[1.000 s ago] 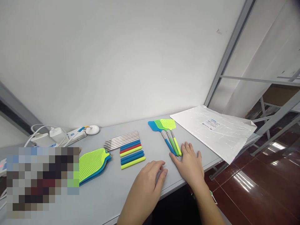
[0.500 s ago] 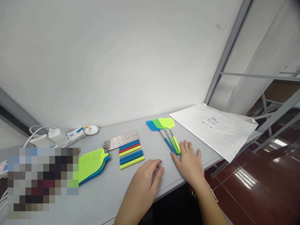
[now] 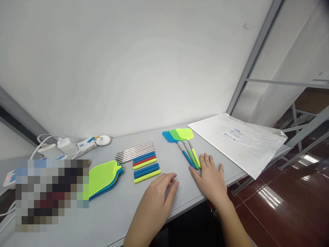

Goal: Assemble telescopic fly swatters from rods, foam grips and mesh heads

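My right hand lies flat near the table's front edge, fingers spread. Its thumb and fingertips are beside the handle ends of three assembled fly swatters: one blue, one green and one yellow. Their heads overlap, fanned out towards the wall. My left hand rests on the table with fingers loosely curved, thumb apart and nothing in it. Beyond it lie several loose handle grips in blue, red and yellow, next to a row of metal rods. Further left is a stack of swatter heads, yellow on top.
A white plastic packing bag with a label covers the table's right end. Power strip, plugs and cables sit at the back left, with a round white device. A blurred patch hides the left front. The wall borders the table's back.
The whole view has shifted slightly, so things appear a little further right. Both hands keep almost the same pose, and the swatters and parts lie as before.
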Motion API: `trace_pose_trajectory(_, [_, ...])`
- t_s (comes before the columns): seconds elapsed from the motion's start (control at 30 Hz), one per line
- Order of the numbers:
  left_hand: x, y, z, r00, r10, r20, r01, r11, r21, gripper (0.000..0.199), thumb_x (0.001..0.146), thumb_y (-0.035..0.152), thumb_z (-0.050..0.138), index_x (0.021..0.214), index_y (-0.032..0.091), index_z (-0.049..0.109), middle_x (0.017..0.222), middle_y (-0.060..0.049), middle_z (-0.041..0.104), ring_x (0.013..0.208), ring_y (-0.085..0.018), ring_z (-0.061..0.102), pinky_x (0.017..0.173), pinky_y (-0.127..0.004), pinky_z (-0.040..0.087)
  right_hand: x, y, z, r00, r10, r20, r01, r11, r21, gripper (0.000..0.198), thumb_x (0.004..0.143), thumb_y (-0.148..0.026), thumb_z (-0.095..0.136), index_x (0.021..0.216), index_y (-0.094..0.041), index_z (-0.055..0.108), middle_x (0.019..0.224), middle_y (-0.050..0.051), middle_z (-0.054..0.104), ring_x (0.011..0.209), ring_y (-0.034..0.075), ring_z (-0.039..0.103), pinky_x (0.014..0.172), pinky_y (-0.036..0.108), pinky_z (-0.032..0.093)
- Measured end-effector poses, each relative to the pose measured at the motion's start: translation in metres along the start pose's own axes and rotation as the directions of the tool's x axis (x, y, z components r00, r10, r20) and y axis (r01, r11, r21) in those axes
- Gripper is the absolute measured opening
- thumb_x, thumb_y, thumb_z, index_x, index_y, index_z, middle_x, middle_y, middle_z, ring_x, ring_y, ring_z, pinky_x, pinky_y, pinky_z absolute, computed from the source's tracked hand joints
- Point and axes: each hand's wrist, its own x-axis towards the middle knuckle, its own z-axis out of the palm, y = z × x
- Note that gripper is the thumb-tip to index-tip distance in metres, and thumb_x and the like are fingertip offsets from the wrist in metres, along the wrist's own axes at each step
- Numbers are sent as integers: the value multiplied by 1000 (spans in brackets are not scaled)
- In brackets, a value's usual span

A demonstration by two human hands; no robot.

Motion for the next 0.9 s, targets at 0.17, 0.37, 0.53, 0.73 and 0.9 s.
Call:
trace_pose_trajectory(0.17, [-6, -6, -9, 998, -22, -62, 22, 1000, 10, 34, 99, 41, 41, 121, 26, 62, 120, -5, 66, 110, -23, 60, 96, -38, 48, -3, 7, 6, 996, -38, -82, 40, 999, 29, 80, 94, -62, 25, 151, -7, 29, 157, 16, 26, 147, 34, 17, 112, 68, 9])
trace_pose_trajectory(0.37, [-29, -26, -25, 985, -22, -168, 31, 998, 51, 28, 99, 33, 42, 116, 25, 64, 119, -6, 62, 115, -22, 54, 99, -38, 46, -10, -1, 12, 951, -233, -204, 269, 949, 168, 71, 95, -54, 33, 152, -14, 27, 160, 13, 22, 148, 32, 13, 112, 59, 24])
trace_pose_trajectory(0.53, [-52, -45, -35, 946, -79, -314, 125, 984, 130, 22, 98, 27, 45, 110, 24, 63, 117, -6, 57, 116, -23, 49, 100, -39, 43, -2, -55, -7, 770, -613, -178, 636, 760, 131, 58, 94, -50, 39, 145, -22, 44, 159, 7, 28, 147, 30, 19, 114, 53, 26])
trace_pose_trajectory(0.73, [-56, -53, -33, 907, -133, -400, 208, 966, 152, 27, 97, 27, 46, 120, 25, 59, 119, -9, 51, 114, -27, 46, 97, -43, 44, 57, -144, -35, 589, -806, 58, 805, 592, 44, 41, 96, -27, 38, 131, -21, 59, 138, 12, 56, 123, 31, 54, 100, 48, 42])
trace_pose_trajectory(0.9, [-55, -52, -29, 913, -170, -371, 252, 950, 185, 30, 96, 29, 46, 122, 27, 60, 124, -10, 48, 119, -30, 42, 96, -48, 44, 110, -207, -20, 486, -869, 95, 870, 491, 44, 32, 94, -20, 43, 110, -21, 70, 117, 9, 69, 100, 26, 65, 85, 37, 47])
